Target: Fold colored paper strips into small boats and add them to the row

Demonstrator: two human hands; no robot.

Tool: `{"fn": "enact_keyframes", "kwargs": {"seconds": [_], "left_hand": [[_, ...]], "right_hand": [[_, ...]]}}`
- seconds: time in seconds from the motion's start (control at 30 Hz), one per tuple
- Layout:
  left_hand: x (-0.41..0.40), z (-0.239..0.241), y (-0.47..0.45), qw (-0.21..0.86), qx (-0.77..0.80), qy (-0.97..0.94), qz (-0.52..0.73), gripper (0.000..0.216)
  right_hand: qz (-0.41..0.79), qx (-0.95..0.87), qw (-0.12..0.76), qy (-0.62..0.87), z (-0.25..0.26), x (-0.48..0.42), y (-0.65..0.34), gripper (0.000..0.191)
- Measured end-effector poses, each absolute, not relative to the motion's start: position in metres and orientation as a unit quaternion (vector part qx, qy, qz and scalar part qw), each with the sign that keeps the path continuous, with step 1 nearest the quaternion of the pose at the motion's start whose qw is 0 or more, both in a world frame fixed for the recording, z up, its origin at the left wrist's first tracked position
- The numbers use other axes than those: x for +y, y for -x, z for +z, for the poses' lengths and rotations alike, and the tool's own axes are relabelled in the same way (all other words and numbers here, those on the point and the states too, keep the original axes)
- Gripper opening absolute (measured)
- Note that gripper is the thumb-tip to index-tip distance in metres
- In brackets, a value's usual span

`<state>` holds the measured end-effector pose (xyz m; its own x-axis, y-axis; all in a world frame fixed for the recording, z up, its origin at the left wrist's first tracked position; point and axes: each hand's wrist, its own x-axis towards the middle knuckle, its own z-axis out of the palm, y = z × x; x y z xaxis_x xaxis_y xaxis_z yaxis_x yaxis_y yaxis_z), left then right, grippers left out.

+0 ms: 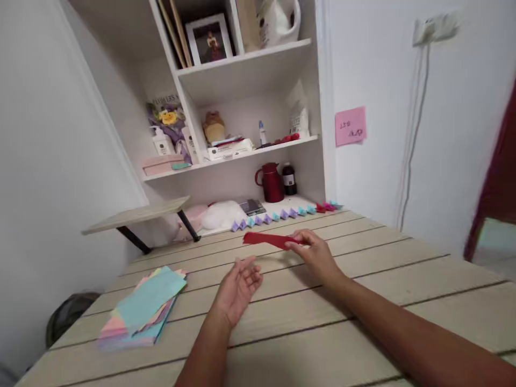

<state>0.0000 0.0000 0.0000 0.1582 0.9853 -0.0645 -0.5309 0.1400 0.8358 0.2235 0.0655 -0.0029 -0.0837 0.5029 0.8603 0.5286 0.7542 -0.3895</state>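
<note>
The right hand (316, 255) is clamped on one end of the strip (264, 240), thumb against fingers; the strip, red and thin, is held above the table (290, 344) in front of the jug (273, 185), its far end pointing left; the left hand (238, 287), farther out in front of the jug, is turned palm up with fingers loosely curled, apart from the strip.

Just in front of the jug runs a row of folded papers (284, 215), purple, light blue, red and pink; well to the jug's left and nearer the person lies the paper stack (151, 301), light blue uppermost; touching or just beside the jug, on its right, is a dark bottle (289, 180) with a pale label too small to read.

On the wall, above and right of the jug, is a pink note (350, 126); its top line seems to read "258", the handwriting below it unclear; above and left of the jug, a book (167, 110) shows "FLOWERS"; the wipes pack (229, 150), nearer the jug on that side, and the bag (299, 115), above and right of it, carry print too blurred to read.
</note>
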Motion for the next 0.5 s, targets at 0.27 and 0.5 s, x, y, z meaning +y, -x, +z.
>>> {"fn": "enact_keyframes", "kwargs": {"seconds": [0.27,0.5], "left_hand": [[-0.011,0.004,-0.02,0.688,0.247,-0.406,0.549,0.035],[-0.008,-0.001,-0.022,0.668,0.289,-0.354,0.587,0.031]], "right_hand": [[-0.061,-0.877,0.425,0.218,0.001,0.032,-0.194,0.012],[-0.042,-0.876,0.423,0.227,-0.003,0.029,-0.191,0.013]]}}
